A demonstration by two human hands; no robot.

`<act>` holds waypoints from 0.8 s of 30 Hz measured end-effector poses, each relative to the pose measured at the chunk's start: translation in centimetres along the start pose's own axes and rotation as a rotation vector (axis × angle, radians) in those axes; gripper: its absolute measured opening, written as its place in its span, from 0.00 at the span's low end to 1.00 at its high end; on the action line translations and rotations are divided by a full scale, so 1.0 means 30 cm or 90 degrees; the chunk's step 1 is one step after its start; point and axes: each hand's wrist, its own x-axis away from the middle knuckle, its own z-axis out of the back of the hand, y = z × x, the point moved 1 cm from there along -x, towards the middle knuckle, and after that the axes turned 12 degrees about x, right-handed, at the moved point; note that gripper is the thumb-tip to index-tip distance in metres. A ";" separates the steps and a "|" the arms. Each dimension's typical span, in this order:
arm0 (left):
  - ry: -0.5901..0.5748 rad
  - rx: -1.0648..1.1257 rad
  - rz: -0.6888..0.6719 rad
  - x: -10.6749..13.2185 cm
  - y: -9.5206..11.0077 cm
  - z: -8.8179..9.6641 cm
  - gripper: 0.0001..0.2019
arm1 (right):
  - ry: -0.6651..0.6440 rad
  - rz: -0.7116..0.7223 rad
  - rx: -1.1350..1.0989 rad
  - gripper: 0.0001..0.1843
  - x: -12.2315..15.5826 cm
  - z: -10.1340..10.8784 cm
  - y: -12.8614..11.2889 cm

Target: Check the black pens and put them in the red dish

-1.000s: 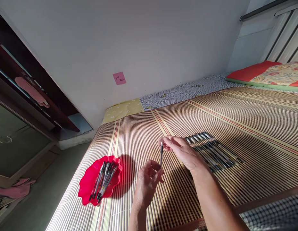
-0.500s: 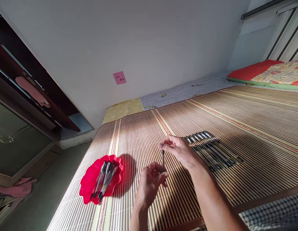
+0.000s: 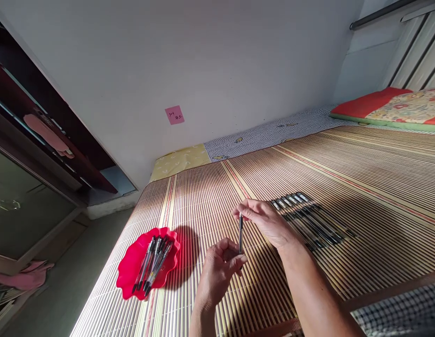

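Upright between my hands is a slim pen [image 3: 241, 236] with a dark upper part and a small pale, shiny bit at its top. My left hand [image 3: 221, 267] pinches its lower end between thumb and fingers. Just above, my right hand [image 3: 263, 217] has its fingertips closed at the pen's top; whether a cap is in them is hidden. To the right, a row of short dark pen caps [image 3: 289, 200] lies on the striped mat [image 3: 199, 206], with several capless pen barrels [image 3: 322, 224] side by side below. My right forearm partly covers them.
A red scalloped plate [image 3: 128, 267] holding several black pens [image 3: 154, 262] sits on the mat at left, near the bed's edge. A folded red and floral quilt [image 3: 389, 105] lies at the far right. The wall [image 3: 217, 61] bears a pink note [image 3: 174, 115].
More of the pen shows between my hands, and a pale bit has come into view at its top. My right hand has shifted slightly right and down.
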 end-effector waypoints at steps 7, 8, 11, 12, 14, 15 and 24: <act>-0.001 0.044 0.009 -0.001 0.003 -0.002 0.21 | -0.080 0.041 -0.021 0.17 0.007 0.003 -0.021; 0.001 0.039 0.006 -0.001 0.004 -0.004 0.21 | -0.067 0.037 -0.017 0.17 0.005 0.001 -0.023; 0.008 0.029 0.005 -0.002 0.008 -0.010 0.22 | -0.025 0.027 -0.013 0.19 -0.001 -0.005 -0.022; 0.007 0.027 0.007 -0.002 0.011 -0.012 0.22 | -0.019 0.025 -0.010 0.19 -0.001 -0.006 -0.021; -0.003 0.023 0.013 -0.001 0.018 -0.015 0.22 | -0.026 0.023 -0.018 0.19 0.001 -0.008 -0.016; -0.011 0.019 0.016 0.000 0.022 -0.015 0.22 | -0.041 0.023 -0.030 0.19 0.003 -0.008 -0.014; -0.022 0.007 0.010 0.006 0.024 -0.015 0.21 | -0.089 0.047 -0.097 0.17 0.011 -0.006 -0.019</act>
